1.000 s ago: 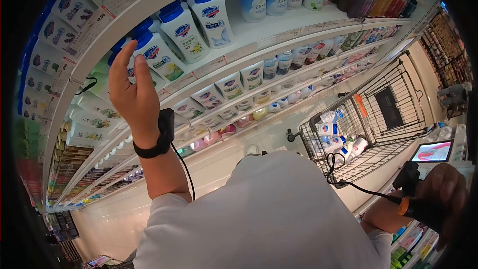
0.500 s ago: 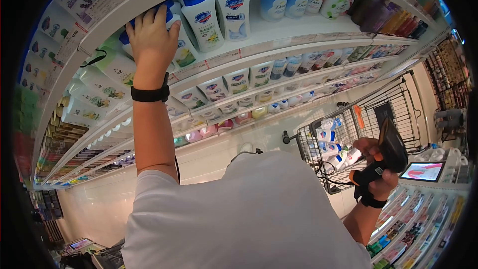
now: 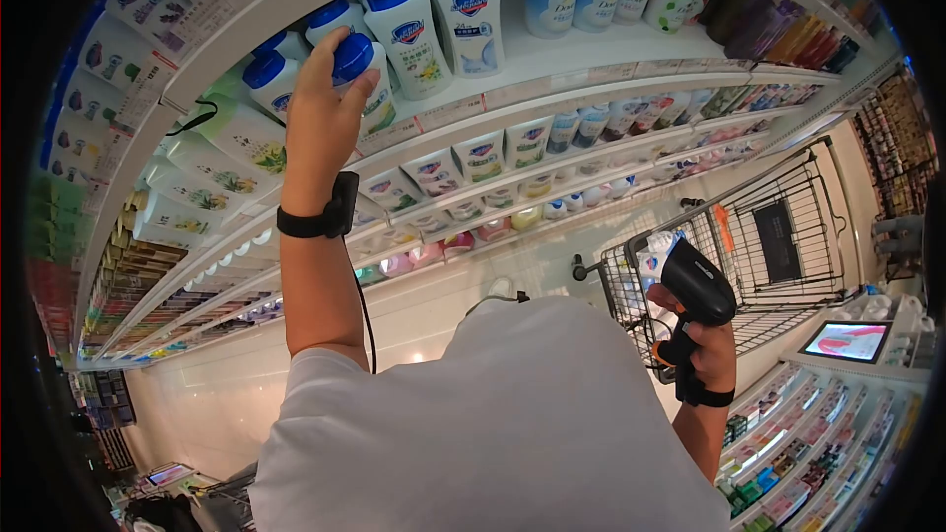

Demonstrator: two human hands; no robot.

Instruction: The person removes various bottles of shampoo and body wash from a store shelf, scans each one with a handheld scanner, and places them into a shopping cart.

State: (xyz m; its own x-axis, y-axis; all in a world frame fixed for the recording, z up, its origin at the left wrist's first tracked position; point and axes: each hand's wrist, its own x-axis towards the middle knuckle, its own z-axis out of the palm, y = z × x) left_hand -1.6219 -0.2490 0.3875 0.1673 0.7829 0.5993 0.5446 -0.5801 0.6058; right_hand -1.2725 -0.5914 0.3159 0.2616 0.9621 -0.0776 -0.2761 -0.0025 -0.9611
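My left hand (image 3: 330,113) is at the upper shelf with its fingers and thumb closed round the blue cap of a white body wash bottle (image 3: 376,103). More white bottles with blue caps stand beside it, one to the left (image 3: 271,84) and others to the right (image 3: 409,39). On the right side my right hand (image 3: 705,350) grips the handle of a black barcode scanner (image 3: 698,286), whose head lies above the fingers. The scanner partly hides the cart behind it.
A wire shopping cart (image 3: 778,241) with bottles in it stands at the right. Blue pump bottles (image 3: 552,0) are farther along the shelf. Lower shelves hold rows of bottles. A lit screen (image 3: 845,340) is at the right, above another shelf of goods.
My left hand has drawn back a little and now has a blue-capped bottle between fingers and thumb. My right hand and the scanner have moved left, and the scanner has turned.
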